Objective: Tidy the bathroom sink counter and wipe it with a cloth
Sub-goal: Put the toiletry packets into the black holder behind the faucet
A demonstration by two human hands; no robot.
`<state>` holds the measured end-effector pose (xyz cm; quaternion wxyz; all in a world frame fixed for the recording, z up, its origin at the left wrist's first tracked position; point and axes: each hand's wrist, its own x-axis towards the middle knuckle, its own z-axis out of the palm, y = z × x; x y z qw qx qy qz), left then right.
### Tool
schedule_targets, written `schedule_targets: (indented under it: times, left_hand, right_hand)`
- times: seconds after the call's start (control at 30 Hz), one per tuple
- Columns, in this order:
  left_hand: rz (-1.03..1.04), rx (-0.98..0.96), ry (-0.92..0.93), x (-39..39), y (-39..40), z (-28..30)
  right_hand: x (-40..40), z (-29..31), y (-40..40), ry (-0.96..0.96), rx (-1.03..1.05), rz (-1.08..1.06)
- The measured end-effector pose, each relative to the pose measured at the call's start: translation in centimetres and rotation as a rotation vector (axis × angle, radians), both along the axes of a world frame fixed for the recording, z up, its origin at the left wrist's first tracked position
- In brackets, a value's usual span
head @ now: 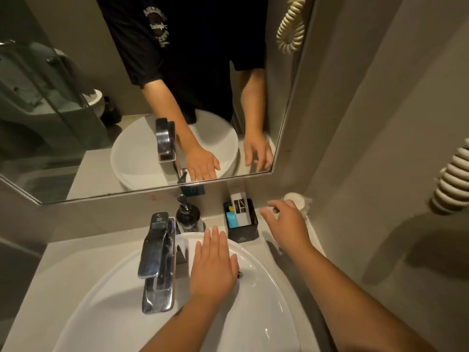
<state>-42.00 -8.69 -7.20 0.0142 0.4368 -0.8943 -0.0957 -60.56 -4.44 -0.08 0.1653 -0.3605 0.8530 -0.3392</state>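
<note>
White basin under flat, spread left hand; right hand spread, empty, at two o'clock near black box, label unreadable.

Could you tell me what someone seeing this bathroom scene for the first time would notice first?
Probably the two bare hands: the left hand lies flat over the white sink basin, while the right hand reaches open toward the back right corner of the counter. Next comes the tall chrome faucet left of the hands, with a dark soap pump bottle and a black amenity box behind, under the wide mirror.
</note>
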Motion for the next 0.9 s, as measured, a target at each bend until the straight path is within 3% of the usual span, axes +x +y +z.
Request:
schedule_targets:
  times: [0.07, 0.17, 0.23, 0.3, 0.4, 0.53, 0.73, 0.8, 0.9]
  left_hand:
    - [-0.005, -0.001, 0.012, 0.0, 0.0, 0.1]
    - [-0.003, 0.008, 0.019, -0.1, 0.0, 0.3]
    - [0.000, 0.009, 0.011, -0.1, 0.0, 0.4]
    - [0.004, 0.001, 0.008, 0.0, -0.1, 0.5]
    - [0.004, -0.007, -0.003, 0.0, -0.1, 0.6]
    - [0.009, 0.024, -0.002, 0.0, -0.1, 1.0]
    - [0.056, 0.159, 0.048, -0.5, -0.3, 2.9]
    - [0.107, 0.245, 0.206, -1.2, -0.3, 4.5]
    - [0.156, 0.478, 0.628, -2.8, 0.1, 8.3]
  right_hand:
    - [-0.1, -0.8, 6.0, 0.150, 0.078, -0.098]
    - [0.9, -3.8, 14.8, 0.374, 0.532, -0.044]
    - [1.8, -5.8, 18.2, 0.405, 0.722, 0.021]
    - [2.5, -6.6, 19.2, 0.377, 0.765, 0.042]
    - [2.6, -7.6, 19.1, 0.480, 0.727, 0.023]
    - [1.7, -7.5, 18.5, 0.084, 0.600, -0.131]
    - [1.6, -3.3, 16.7, -0.540, 0.040, -0.243]
    - [1.5, -0.3, 14.3, -0.552, -0.052, -0.167]
    - [1.4, 3.6, 9.6, -0.568, -0.123, -0.009]
